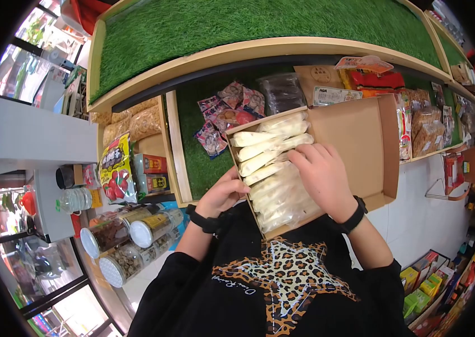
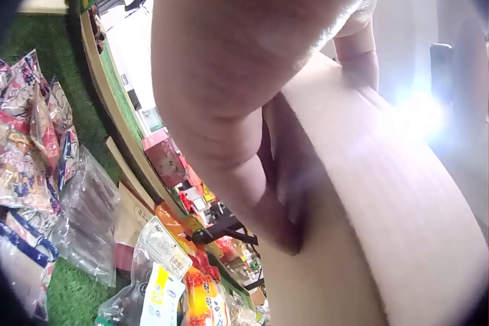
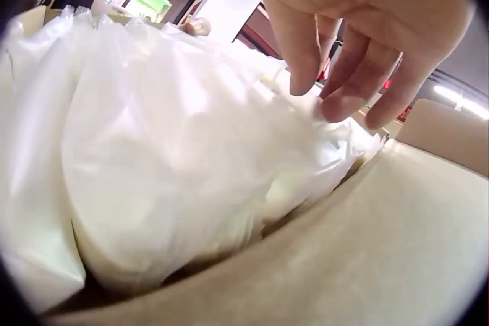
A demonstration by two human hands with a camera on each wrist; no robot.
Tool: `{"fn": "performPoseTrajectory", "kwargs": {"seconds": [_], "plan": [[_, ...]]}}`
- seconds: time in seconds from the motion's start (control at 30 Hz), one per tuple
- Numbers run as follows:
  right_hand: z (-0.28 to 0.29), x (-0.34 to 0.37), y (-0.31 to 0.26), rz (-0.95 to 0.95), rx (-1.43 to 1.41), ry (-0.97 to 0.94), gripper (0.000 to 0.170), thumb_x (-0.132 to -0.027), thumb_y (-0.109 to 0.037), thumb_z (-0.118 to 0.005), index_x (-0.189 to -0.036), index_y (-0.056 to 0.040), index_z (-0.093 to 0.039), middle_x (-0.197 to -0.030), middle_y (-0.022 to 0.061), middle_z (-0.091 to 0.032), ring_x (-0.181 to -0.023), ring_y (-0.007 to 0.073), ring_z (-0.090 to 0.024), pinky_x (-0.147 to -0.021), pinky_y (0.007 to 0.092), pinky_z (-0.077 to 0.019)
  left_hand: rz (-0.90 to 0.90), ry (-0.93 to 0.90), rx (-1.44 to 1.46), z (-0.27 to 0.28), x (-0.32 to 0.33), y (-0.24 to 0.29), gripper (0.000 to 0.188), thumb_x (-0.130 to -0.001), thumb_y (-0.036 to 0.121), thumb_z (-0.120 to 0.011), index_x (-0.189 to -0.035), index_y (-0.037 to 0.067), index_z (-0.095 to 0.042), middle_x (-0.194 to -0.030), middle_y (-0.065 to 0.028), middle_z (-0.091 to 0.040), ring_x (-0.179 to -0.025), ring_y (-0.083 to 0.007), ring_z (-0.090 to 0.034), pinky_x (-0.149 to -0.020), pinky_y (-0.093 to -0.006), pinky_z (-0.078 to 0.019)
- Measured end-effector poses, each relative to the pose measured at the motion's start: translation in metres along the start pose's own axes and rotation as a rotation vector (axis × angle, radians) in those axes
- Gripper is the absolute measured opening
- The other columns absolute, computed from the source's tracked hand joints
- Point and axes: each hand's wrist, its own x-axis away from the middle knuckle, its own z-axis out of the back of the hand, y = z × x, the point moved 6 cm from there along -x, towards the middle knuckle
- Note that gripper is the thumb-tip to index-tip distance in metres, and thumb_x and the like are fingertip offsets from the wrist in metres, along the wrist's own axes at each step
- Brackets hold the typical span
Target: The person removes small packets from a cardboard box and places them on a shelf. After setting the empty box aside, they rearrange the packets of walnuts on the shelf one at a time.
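A shallow brown cardboard box (image 1: 355, 146) is tilted against the front of the person's black shirt. Pale cream packets in clear plastic (image 1: 276, 194) lie in a row along its left part, while bare cardboard shows at the right. The left hand (image 1: 219, 195) grips the box's left wall; in the left wrist view its digits bend against the cardboard side (image 2: 328, 249). Over the packets is the right hand (image 1: 323, 178), with its fingertips at the packet ends near the middle. From the right wrist view, those loosely bent fingers (image 3: 348, 100) point down at the plastic wrapping (image 3: 183, 142).
Behind the box, small pink-and-blue snack bags (image 1: 229, 112) and a dark clear-wrapped pack (image 1: 282, 92) lie on green turf. A raised turf shelf (image 1: 260, 28) runs across the back. At left are a yellow bag (image 1: 116, 171) and several clear jars (image 1: 150, 227).
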Motion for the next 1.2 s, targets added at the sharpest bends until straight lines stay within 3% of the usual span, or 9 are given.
{"fn": "performPoseTrajectory", "kwargs": {"seconds": [0.1, 0.37, 0.43, 0.57, 0.67, 0.87, 1.0, 1.1, 1.2], "plan": [[0.022, 0.009, -0.005, 0.074, 0.183, 0.006, 0.034, -0.070, -0.011, -0.055, -0.104, -0.0086, -0.053, -0.100, 0.0086, -0.051, -0.092, 0.0235, -0.050, -0.082, 0.0376, -0.0386, 0.008, 0.042, 0.039, 0.008, 0.001, -0.004, 0.060, -0.067, 0.000, -0.053, -0.125, -0.004, -0.035, -0.124, -0.0130, -0.046, -0.112, -0.0209, -0.047, -0.094, -0.0305, -0.0382], [0.090, 0.058, 0.068, -0.471, 0.291, 0.288, 0.049, -0.077, -0.013, -0.057, -0.123, -0.0040, -0.042, -0.121, 0.0173, -0.045, -0.109, 0.0304, -0.044, -0.092, 0.0401, -0.0326, -0.051, 0.025, 0.405, 0.039, 0.002, -0.008, 0.056, -0.071, 0.003, -0.046, -0.125, -0.006, -0.034, -0.126, -0.0174, -0.043, -0.115, -0.0262, -0.046, -0.097, -0.0354, -0.0370], [0.065, 0.069, 0.096, -0.670, -0.347, 0.302, 0.053, -0.078, -0.011, -0.057, -0.127, -0.0005, -0.037, -0.121, 0.0156, -0.046, -0.108, 0.0259, -0.046, -0.094, 0.0384, -0.0337, -0.078, 0.003, 0.403, 0.038, 0.000, -0.007, 0.056, -0.071, 0.004, -0.045, -0.126, -0.006, -0.033, -0.127, -0.0178, -0.043, -0.115, -0.0268, -0.045, -0.097, -0.0365, -0.0364], [0.061, 0.067, 0.068, -0.494, -1.051, 0.524, 0.056, -0.076, -0.014, -0.061, -0.125, 0.0007, -0.038, -0.116, 0.0103, -0.050, -0.108, 0.0208, -0.046, -0.094, 0.0334, -0.0349, -0.073, 0.114, 0.365, 0.043, -0.004, -0.012, 0.051, -0.073, 0.004, -0.045, -0.123, -0.006, -0.037, -0.123, -0.0157, -0.046, -0.113, -0.0254, -0.046, -0.097, -0.0356, -0.0365], [0.054, 0.051, 0.032, -0.268, -0.693, 0.230, 0.058, -0.063, -0.022, -0.074, -0.112, -0.0026, -0.052, -0.114, 0.0143, -0.052, -0.106, 0.0290, -0.047, -0.091, 0.0370, -0.0352, -0.088, 0.144, 0.409, 0.043, -0.009, -0.017, 0.045, -0.075, 0.005, -0.044, -0.119, -0.004, -0.041, -0.120, -0.0137, -0.050, -0.109, -0.0228, -0.050, -0.095, -0.0344, -0.0385], [0.023, 0.044, 0.001, 0.023, -0.421, 0.089, 0.086, -0.060, -0.013, -0.077, -0.130, -0.0058, -0.028, -0.127, 0.0194, -0.041, -0.113, 0.0281, -0.044, -0.094, 0.0368, -0.0341, -0.083, 0.151, 0.449, 0.037, -0.004, -0.020, 0.045, -0.076, 0.004, -0.043, -0.120, -0.003, -0.041, -0.120, -0.0138, -0.049, -0.109, -0.0234, -0.050, -0.095, -0.0358, -0.0384], [0.011, 0.044, 0.014, -0.341, -1.060, 0.113, 0.076, -0.067, -0.015, -0.072, -0.130, -0.0038, -0.033, -0.125, 0.0192, -0.044, -0.109, 0.0334, -0.047, -0.092, 0.0376, -0.0364, -0.093, 0.157, 0.450, 0.037, 0.001, -0.017, 0.048, -0.076, 0.004, -0.043, -0.123, -0.003, -0.038, -0.122, -0.0142, -0.047, -0.111, -0.0243, -0.048, -0.096, -0.0369, -0.0375], [0.002, 0.043, 0.027, -0.255, -0.807, -0.175, 0.074, -0.068, -0.016, -0.072, -0.130, -0.0036, -0.034, -0.125, 0.0173, -0.045, -0.109, 0.0318, -0.047, -0.092, 0.0363, -0.0363, -0.095, 0.141, 0.433, 0.034, 0.002, -0.012, 0.049, -0.077, 0.004, -0.044, -0.124, -0.003, -0.037, -0.122, -0.0143, -0.047, -0.112, -0.0244, -0.048, -0.096, -0.0372, -0.0375], [0.006, 0.030, 0.018, -0.168, -0.594, -0.125, 0.078, -0.064, -0.015, -0.072, -0.131, -0.0049, -0.034, -0.124, 0.0147, -0.045, -0.109, 0.0310, -0.046, -0.092, 0.0371, -0.0367, -0.096, 0.124, 0.431, 0.034, -0.002, -0.015, 0.049, -0.077, 0.005, -0.044, -0.124, -0.003, -0.036, -0.122, -0.0143, -0.047, -0.112, -0.0248, -0.048, -0.096, -0.0377, -0.0377]]}}
